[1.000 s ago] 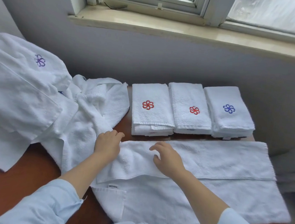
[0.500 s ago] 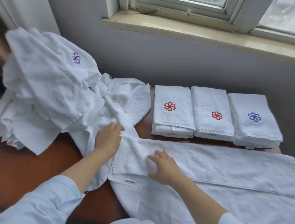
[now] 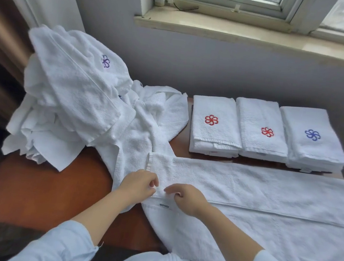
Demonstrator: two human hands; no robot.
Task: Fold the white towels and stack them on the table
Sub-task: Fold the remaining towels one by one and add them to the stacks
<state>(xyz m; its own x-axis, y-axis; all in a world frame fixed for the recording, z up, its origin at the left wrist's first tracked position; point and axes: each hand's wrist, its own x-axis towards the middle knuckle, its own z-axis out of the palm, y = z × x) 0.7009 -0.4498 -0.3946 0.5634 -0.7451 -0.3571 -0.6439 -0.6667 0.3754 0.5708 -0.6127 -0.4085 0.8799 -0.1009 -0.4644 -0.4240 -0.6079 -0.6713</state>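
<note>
Wooden table (image 3: 42, 190): towel (image 3: 266, 194) folded lengthwise. Left hand (image 3: 137, 185) and right hand (image 3: 187, 198) curl fingers on its left hem, probably pinching. Next: fold that end rightward, edges aligned.

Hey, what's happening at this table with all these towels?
A person is folding a long white towel spread across the wooden table. The left hand and right hand both pinch its folded edge near the left end. Three folded piles sit in a row by the wall, two with red flower marks and one with blue. A heap of unfolded towels waits on the left.
</note>
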